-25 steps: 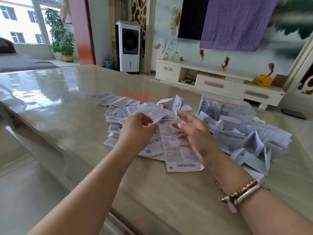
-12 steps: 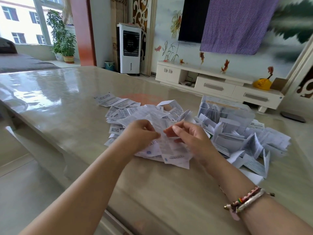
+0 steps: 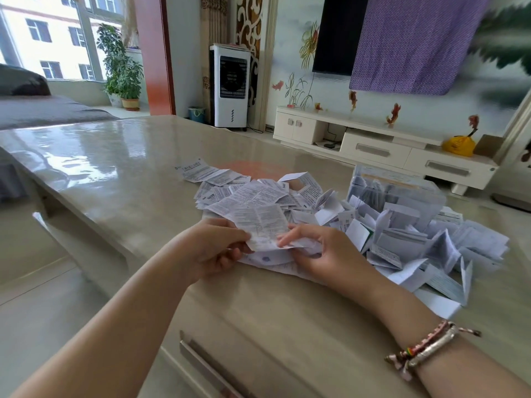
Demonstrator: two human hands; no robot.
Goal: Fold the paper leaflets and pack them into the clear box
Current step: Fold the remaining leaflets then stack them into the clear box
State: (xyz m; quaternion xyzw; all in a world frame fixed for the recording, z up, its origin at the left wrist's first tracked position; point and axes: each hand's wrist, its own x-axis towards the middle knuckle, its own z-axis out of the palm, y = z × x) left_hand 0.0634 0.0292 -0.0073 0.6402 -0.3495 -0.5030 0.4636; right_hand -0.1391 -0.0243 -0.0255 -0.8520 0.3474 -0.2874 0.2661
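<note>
A white printed paper leaflet (image 3: 263, 225) is lifted just above the glossy beige table (image 3: 120, 168), its lower edge pinched between the left hand (image 3: 212, 248) and the right hand (image 3: 321, 254), fingers closed on it. Under and behind it spreads a loose heap of flat leaflets (image 3: 247, 193). To the right, folded leaflets (image 3: 416, 248) crowd around the clear plastic box (image 3: 402, 193), which already holds several.

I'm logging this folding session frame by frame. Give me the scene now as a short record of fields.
surface: glossy beige table
left hand: pinching the printed white paper leaflet
right hand: pinching the same leaflet's other edge
flat leaflets: loose pile beyond the hands
folded leaflets: heap on the right
clear plastic box: behind the heap, partly filled
</note>
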